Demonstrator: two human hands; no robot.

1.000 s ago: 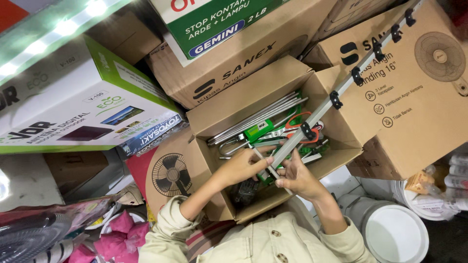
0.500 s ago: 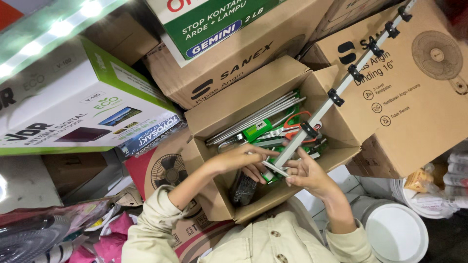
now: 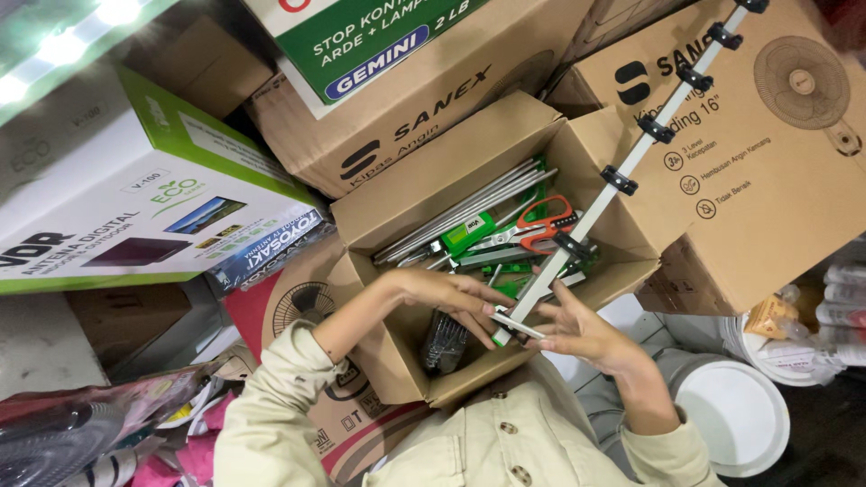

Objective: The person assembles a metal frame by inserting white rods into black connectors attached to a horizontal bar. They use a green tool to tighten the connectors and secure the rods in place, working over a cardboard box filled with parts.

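White metal, a long antenna boom [image 3: 631,167] with black clips runs from the upper right corner of the frame down to its lower end at centre, where both hands meet it over an open cardboard box [image 3: 433,194]. At lower centre the left hand [image 3: 451,298] curls its fingers around the boom's end from the left, while the right hand [image 3: 582,329] pinches the same end between thumb and fingertips, the other fingers spread. Inside the box, just above the hands, lie a bundle of grey metal rods [image 3: 469,212], green packets [image 3: 469,233] and orange-handled scissors [image 3: 541,225]. Printed cartons are stacked around the box on every side, with a white bucket [image 3: 735,415] at lower right and cream sleeves [image 3: 271,397] along the bottom edge.
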